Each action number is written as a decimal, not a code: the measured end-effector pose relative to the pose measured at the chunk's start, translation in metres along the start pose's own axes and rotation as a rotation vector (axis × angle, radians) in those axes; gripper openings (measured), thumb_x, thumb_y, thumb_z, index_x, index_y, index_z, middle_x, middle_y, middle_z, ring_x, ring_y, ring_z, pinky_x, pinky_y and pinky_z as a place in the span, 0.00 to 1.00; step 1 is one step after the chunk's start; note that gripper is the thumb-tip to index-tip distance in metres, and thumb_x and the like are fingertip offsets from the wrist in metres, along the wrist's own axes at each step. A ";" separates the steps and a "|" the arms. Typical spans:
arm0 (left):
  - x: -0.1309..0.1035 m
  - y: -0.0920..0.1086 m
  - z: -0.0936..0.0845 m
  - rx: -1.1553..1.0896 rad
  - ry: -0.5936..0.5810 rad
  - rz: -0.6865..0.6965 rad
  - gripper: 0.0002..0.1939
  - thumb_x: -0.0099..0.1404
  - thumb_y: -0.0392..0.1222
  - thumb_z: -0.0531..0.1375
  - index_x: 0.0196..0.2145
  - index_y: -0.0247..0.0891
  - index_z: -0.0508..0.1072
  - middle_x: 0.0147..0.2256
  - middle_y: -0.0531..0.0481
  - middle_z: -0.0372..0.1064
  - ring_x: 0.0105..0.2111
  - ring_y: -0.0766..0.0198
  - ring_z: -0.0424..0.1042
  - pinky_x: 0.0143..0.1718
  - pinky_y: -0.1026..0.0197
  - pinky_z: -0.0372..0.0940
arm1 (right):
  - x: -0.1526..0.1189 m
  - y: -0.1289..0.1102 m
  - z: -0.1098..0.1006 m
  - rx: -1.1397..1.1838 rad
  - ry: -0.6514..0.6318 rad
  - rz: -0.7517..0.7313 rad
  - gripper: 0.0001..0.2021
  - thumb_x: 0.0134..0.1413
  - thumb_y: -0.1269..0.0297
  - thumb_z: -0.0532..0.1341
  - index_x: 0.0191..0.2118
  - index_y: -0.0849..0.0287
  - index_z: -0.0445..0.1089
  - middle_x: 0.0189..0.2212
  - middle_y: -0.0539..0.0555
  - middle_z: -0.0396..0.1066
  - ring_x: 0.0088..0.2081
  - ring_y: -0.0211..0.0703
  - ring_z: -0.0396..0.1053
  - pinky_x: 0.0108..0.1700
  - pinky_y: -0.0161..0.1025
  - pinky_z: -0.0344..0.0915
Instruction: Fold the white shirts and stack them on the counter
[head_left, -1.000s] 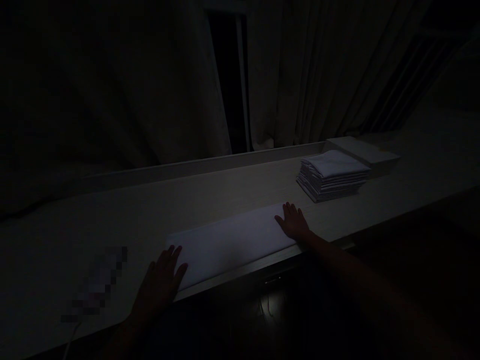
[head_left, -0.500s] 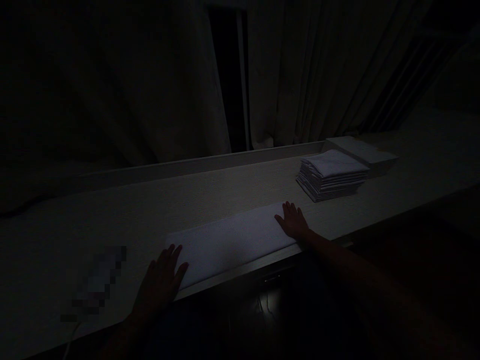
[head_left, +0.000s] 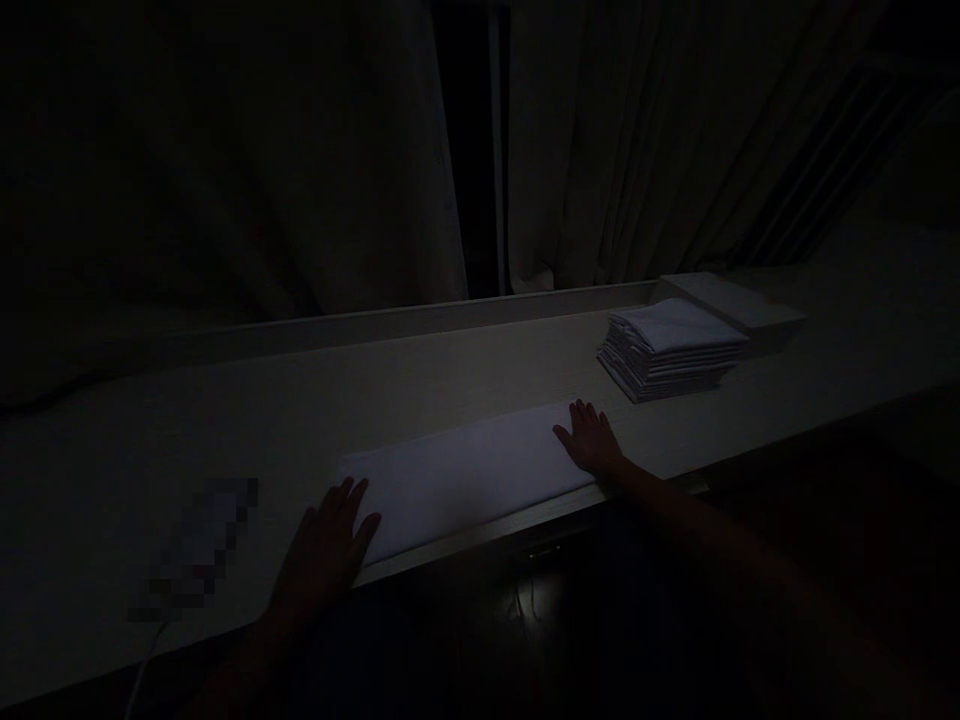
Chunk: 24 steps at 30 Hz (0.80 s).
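A white cloth [head_left: 465,475], folded into a long flat strip, lies along the front edge of the desk. My left hand [head_left: 330,535] rests flat on its left end, fingers spread. On the right end lies my right hand [head_left: 590,438], palm down with the fingers apart. Beyond the right hand, a stack of folded white cloths [head_left: 671,350] sits on the desk. The scene is very dark, so fine detail of the cloth is lost.
A pale box-like block [head_left: 739,300] stands behind the stack. At the left is a pixelated object [head_left: 199,545] with a white cable [head_left: 146,665]. A low ledge [head_left: 375,325] runs along the back, with dark curtains [head_left: 360,150] behind it.
The view has shifted slightly, so everything sits a little further right. Both hands stay flat on the ends of the cloth, and the cloth looks the same.
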<state>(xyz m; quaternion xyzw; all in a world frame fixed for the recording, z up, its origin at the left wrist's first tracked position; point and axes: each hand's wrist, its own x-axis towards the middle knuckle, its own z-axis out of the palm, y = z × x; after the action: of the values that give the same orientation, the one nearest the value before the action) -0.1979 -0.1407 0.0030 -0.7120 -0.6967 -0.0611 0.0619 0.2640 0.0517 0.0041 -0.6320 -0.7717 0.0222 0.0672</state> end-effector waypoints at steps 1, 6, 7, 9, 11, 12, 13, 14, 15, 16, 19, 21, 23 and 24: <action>0.000 0.001 -0.002 -0.003 -0.005 0.008 0.29 0.67 0.50 0.45 0.64 0.42 0.56 0.67 0.44 0.51 0.67 0.50 0.46 0.63 0.42 0.47 | 0.000 0.000 0.000 0.000 -0.005 0.001 0.43 0.62 0.37 0.33 0.70 0.69 0.43 0.70 0.63 0.38 0.70 0.58 0.34 0.67 0.54 0.33; 0.000 0.008 -0.011 0.008 0.000 -0.002 0.29 0.67 0.49 0.45 0.63 0.41 0.58 0.66 0.42 0.53 0.67 0.48 0.48 0.63 0.41 0.48 | 0.000 -0.001 -0.003 0.000 -0.040 0.012 0.43 0.63 0.37 0.34 0.70 0.68 0.41 0.70 0.63 0.36 0.70 0.57 0.33 0.67 0.54 0.32; 0.001 0.010 -0.012 0.012 0.003 -0.009 0.29 0.67 0.49 0.45 0.63 0.41 0.58 0.65 0.42 0.54 0.67 0.48 0.49 0.62 0.41 0.49 | 0.000 -0.002 -0.004 0.001 -0.041 0.014 0.43 0.63 0.38 0.34 0.70 0.68 0.41 0.70 0.63 0.36 0.70 0.57 0.33 0.67 0.55 0.31; 0.002 0.012 -0.015 0.017 -0.003 -0.006 0.29 0.67 0.48 0.45 0.63 0.41 0.58 0.65 0.42 0.55 0.66 0.48 0.49 0.62 0.41 0.49 | 0.000 -0.003 -0.006 0.005 -0.037 0.018 0.42 0.63 0.38 0.34 0.70 0.69 0.42 0.70 0.63 0.37 0.70 0.57 0.33 0.67 0.55 0.32; 0.003 0.014 -0.017 0.020 -0.011 -0.001 0.29 0.66 0.48 0.45 0.63 0.41 0.58 0.65 0.42 0.55 0.66 0.48 0.50 0.62 0.41 0.49 | -0.001 -0.003 -0.007 0.014 -0.033 0.011 0.43 0.63 0.38 0.33 0.70 0.69 0.42 0.70 0.64 0.38 0.70 0.57 0.34 0.67 0.55 0.32; 0.003 0.015 -0.017 0.021 -0.012 -0.004 0.29 0.66 0.48 0.45 0.64 0.40 0.58 0.65 0.42 0.55 0.66 0.48 0.50 0.62 0.41 0.49 | -0.001 -0.003 -0.007 0.018 -0.033 0.007 0.43 0.63 0.38 0.33 0.70 0.69 0.42 0.70 0.64 0.38 0.70 0.57 0.34 0.67 0.55 0.32; 0.003 0.016 -0.018 0.021 -0.009 -0.009 0.30 0.66 0.48 0.45 0.64 0.40 0.57 0.65 0.42 0.55 0.66 0.48 0.50 0.62 0.41 0.49 | -0.002 -0.003 -0.007 0.019 -0.032 0.006 0.43 0.63 0.38 0.33 0.70 0.69 0.42 0.70 0.64 0.38 0.70 0.57 0.34 0.67 0.54 0.32; 0.002 0.016 -0.018 0.021 -0.004 -0.014 0.30 0.66 0.48 0.45 0.64 0.40 0.57 0.65 0.42 0.55 0.66 0.48 0.50 0.63 0.41 0.49 | -0.002 -0.003 -0.007 0.018 -0.032 0.007 0.43 0.63 0.37 0.33 0.70 0.68 0.42 0.70 0.63 0.38 0.70 0.57 0.34 0.67 0.54 0.32; 0.002 0.017 -0.018 0.020 0.001 -0.017 0.30 0.66 0.48 0.45 0.64 0.40 0.56 0.65 0.42 0.55 0.66 0.48 0.49 0.63 0.41 0.49 | -0.002 -0.003 -0.007 0.016 -0.030 0.010 0.43 0.63 0.37 0.34 0.70 0.68 0.42 0.70 0.63 0.37 0.70 0.57 0.34 0.67 0.54 0.31; 0.002 0.017 -0.018 0.020 0.005 -0.017 0.30 0.66 0.49 0.45 0.64 0.39 0.56 0.65 0.42 0.54 0.66 0.48 0.49 0.63 0.41 0.49 | -0.003 -0.003 -0.008 0.012 -0.025 0.013 0.43 0.63 0.38 0.34 0.70 0.68 0.42 0.70 0.63 0.37 0.70 0.57 0.34 0.67 0.54 0.31; 0.002 0.016 -0.017 0.020 0.006 -0.005 0.31 0.66 0.51 0.45 0.64 0.39 0.56 0.66 0.43 0.53 0.67 0.48 0.48 0.63 0.42 0.49 | -0.003 -0.002 -0.008 0.012 -0.009 0.005 0.43 0.63 0.37 0.34 0.70 0.68 0.42 0.70 0.64 0.38 0.70 0.58 0.34 0.67 0.54 0.31; 0.003 0.015 -0.015 0.018 0.000 -0.001 0.30 0.67 0.52 0.44 0.64 0.40 0.57 0.66 0.43 0.53 0.67 0.48 0.47 0.63 0.42 0.48 | -0.003 -0.002 -0.008 0.012 -0.008 0.007 0.43 0.63 0.37 0.34 0.70 0.69 0.43 0.70 0.64 0.39 0.70 0.58 0.35 0.67 0.54 0.32; 0.003 0.013 -0.012 0.015 -0.001 -0.017 0.31 0.67 0.52 0.43 0.64 0.40 0.57 0.66 0.43 0.53 0.67 0.49 0.48 0.63 0.42 0.49 | -0.003 -0.002 -0.008 0.007 -0.012 0.010 0.43 0.63 0.37 0.34 0.70 0.68 0.43 0.70 0.63 0.39 0.70 0.58 0.35 0.67 0.53 0.33; 0.003 0.012 -0.010 0.014 0.003 -0.026 0.31 0.67 0.52 0.43 0.65 0.40 0.56 0.66 0.43 0.52 0.67 0.49 0.48 0.63 0.42 0.48 | -0.003 -0.001 -0.008 0.004 -0.012 0.008 0.43 0.63 0.37 0.34 0.70 0.68 0.43 0.70 0.63 0.39 0.70 0.58 0.35 0.67 0.53 0.33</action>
<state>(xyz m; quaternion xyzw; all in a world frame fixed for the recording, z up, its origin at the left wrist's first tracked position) -0.1862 -0.1395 0.0138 -0.7024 -0.7062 -0.0582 0.0670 0.2643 0.0483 0.0115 -0.6350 -0.7694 0.0279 0.0639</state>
